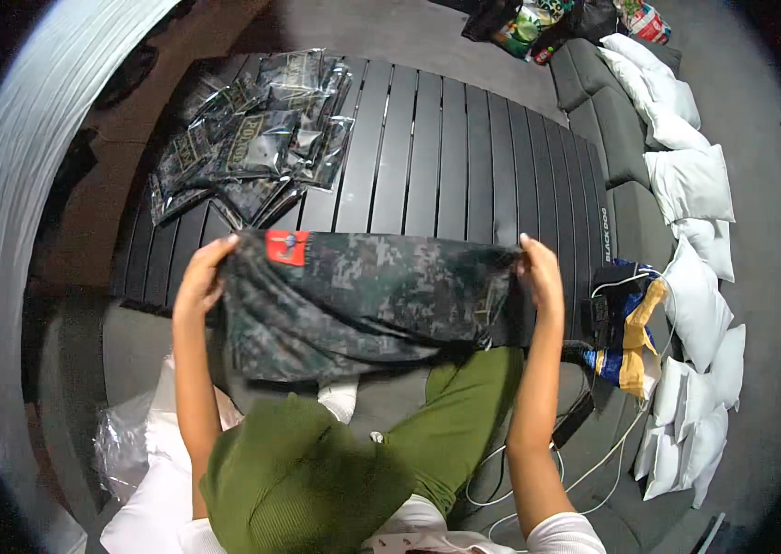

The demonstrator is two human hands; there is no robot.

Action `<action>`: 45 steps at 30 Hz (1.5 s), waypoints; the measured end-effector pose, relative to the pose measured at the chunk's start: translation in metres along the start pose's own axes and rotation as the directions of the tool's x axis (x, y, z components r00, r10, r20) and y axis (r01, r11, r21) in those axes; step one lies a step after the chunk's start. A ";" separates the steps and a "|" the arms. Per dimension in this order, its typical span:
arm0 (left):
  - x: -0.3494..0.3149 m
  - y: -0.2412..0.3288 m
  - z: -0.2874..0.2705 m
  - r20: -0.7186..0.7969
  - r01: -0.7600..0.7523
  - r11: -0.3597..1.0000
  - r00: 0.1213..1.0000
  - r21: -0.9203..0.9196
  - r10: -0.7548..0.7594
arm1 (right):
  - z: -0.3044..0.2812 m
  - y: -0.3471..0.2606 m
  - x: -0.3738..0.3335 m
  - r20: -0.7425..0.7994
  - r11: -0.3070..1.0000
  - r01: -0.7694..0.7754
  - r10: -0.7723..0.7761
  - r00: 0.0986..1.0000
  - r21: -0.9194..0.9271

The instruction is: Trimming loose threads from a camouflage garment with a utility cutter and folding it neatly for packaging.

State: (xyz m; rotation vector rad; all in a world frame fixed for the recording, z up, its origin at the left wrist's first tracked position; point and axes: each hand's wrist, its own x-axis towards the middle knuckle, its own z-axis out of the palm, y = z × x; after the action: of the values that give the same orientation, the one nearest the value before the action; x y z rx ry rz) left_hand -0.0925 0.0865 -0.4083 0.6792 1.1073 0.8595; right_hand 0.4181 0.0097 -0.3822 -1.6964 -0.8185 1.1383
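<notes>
Stretched between my two hands is a dark green and grey pixel-camouflage garment (376,286), its exact kind hard to tell while it is folded. A red patch (286,247) shows near its upper left corner. My left hand (204,275) pinches that corner, and my right hand (541,275) grips the upper right one. The cloth hangs above my knees at the near edge of the slatted table (446,157), its lower part sagging and blurred. Beyond it, several clear packets with camouflage contents (261,143) lie in a heap on the table's far left.
White pillows (690,185) line the dark sofa (607,138) on the right. A blue and yellow package (635,342) and a white cable (607,452) lie beside my right arm. Clear plastic wrap (122,443) is at my left. Bags (533,28) stand at the back.
</notes>
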 end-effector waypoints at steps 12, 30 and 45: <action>-0.017 -0.026 0.024 -0.115 0.063 0.746 0.993 0.664 0.019 | 0.020 0.045 -0.021 -0.001 0.986 0.036 -0.036 0.999 -0.161; -0.049 -0.005 0.002 0.108 0.018 0.930 0.992 0.368 -0.062 | -0.026 0.027 -0.072 -0.082 0.935 0.020 0.009 0.997 0.353; -0.048 0.003 0.040 -0.166 -0.296 0.923 0.925 0.246 0.341 | 0.004 0.004 -0.073 -0.407 0.988 0.151 -0.120 0.905 0.044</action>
State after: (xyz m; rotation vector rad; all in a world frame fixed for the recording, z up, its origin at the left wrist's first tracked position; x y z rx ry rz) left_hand -0.0647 0.0449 -0.3701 0.9902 1.3111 1.1180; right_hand 0.3887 -0.0542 -0.3627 -1.7039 -0.6123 0.6790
